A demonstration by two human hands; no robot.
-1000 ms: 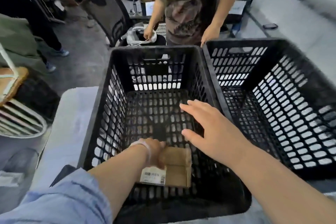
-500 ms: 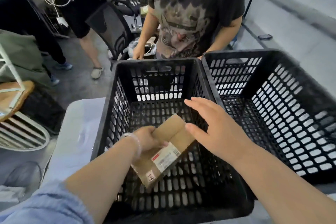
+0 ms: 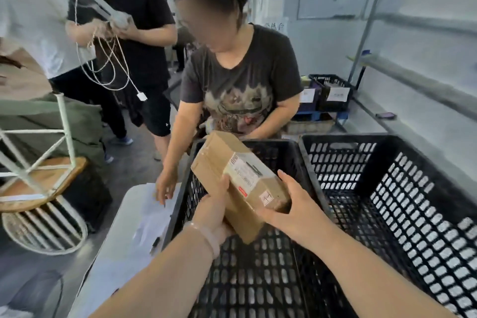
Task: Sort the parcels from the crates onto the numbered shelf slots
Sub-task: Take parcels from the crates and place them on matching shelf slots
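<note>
**Parcel held over the crate: label to be read before carrying**

The left hand [image 3: 214, 212] is clamped on the near left side of the brown cardboard parcel [image 3: 219, 160], with the thumb laid on top beside the white shipping label [image 3: 245, 171] and the fingers curled beneath. The right hand [image 3: 291, 209] is wrapped round the parcel's near right end, its fingers closed against the card. The parcel is thus held tilted in both hands above the left black plastic lattice crate [image 3: 258, 279], apart from its floor. The right black lattice crate [image 3: 387, 201], set against the first along one wall, shows only bare floor.

For the step to be done well, the label should be turned upward so that the slot number can be read; its print is too blurred to be made out here. A two-handed grip is advised until the crate's rim is cleared. On the grey metal shelf [image 3: 418, 85] at the right no slot numbers can be seen. Care is called for at the crate's far edge, where a person in a dark printed T-shirt [image 3: 240, 80] stands close, one hand at the white table [image 3: 124, 245] by the crate's left side.
</note>
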